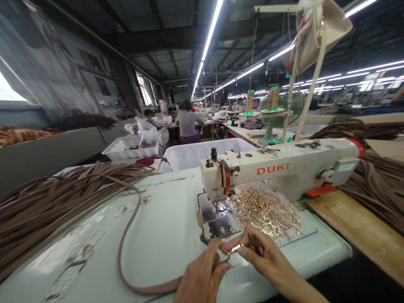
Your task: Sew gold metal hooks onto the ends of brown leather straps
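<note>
My left hand (205, 269) is closed round the end of a brown strap (126, 244), which curves away over the table to the pile on the left. Between both hands is a small gold metal clasp (235, 249), pinched by the fingers of my right hand (260, 252). The strap end and the clasp meet at the fingertips; how they join is partly hidden. Just beyond my hands stands a white sewing machine (268, 164), its needle over a worn metal plate (217, 221). A clear bag of gold metal clasps (265, 210) lies under the machine's arm.
Many brown straps (63, 193) are heaped along the left of the pale green table (164, 210), with more straps (375, 189) at the right. White bins (205, 151) stand behind it. A wooden board (356, 219) lies at the right. Farther back sits a person (188, 124).
</note>
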A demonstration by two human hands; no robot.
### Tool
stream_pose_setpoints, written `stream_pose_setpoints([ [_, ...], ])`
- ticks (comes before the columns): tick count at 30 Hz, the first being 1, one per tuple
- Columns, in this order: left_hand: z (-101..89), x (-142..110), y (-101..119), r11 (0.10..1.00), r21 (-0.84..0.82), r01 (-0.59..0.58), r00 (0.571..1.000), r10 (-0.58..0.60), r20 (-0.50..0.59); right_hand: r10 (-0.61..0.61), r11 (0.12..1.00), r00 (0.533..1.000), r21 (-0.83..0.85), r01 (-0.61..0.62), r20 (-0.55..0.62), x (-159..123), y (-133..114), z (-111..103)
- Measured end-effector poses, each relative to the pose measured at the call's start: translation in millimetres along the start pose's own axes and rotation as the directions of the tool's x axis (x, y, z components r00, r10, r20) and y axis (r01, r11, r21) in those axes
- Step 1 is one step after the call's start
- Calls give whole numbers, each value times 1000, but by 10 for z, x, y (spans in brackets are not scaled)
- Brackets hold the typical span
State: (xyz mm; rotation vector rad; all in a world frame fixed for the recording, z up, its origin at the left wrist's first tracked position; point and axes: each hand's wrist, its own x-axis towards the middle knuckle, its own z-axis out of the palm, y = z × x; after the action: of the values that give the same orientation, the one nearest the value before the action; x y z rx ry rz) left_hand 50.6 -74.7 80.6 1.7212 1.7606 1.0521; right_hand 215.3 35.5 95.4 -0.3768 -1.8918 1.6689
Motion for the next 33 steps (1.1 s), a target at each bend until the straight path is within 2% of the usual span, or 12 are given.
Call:
stream_pose_setpoints([
  [3, 12, -23, 9, 1000, -7, 7, 1000, -8, -25, -5, 991, 1000, -131, 5, 4, 0, -36, -21],
  [6, 26, -31, 14, 999, -27, -29, 999, 28, -22, -46, 986, 999, -164, 42, -23, 8, -8, -13],
  [10, 48, -33, 4, 999, -35, -5, 999, 4, -38, -65, 977, 995, -207, 49, -74, -3, 56, 20],
  [17, 1, -22, 27, 1000, -12, -3, 1000, 3, -15, -4, 986, 997, -169, -9, -77, -54, 34, 17],
  [22, 15, -34, -7, 993, 115, -42, 999, 42, 2, 47, 956, 998, -288, -57, -40, 21, -19, 35],
  [25, 37, -32, -20, 978, 201, -60, 998, 52, 42, 20, 912, 1000, -409, -14, 11, 71, -68, 81],
  [27, 22, -25, 0, 973, 221, -60, 996, 46, 70, -33, 851, 999, -522, 46, 34, 79, -94, 102],
  [30, -53, -24, 43, 992, 118, -52, 995, 42, 89, -102, 791, 993, -600, 120, 64, 51, -110, 112],
  [33, -143, -53, 56, 998, 33, -57, 998, 56, 33, -136, 818, 989, -558, 142, 53, -2, -88, 118],
])
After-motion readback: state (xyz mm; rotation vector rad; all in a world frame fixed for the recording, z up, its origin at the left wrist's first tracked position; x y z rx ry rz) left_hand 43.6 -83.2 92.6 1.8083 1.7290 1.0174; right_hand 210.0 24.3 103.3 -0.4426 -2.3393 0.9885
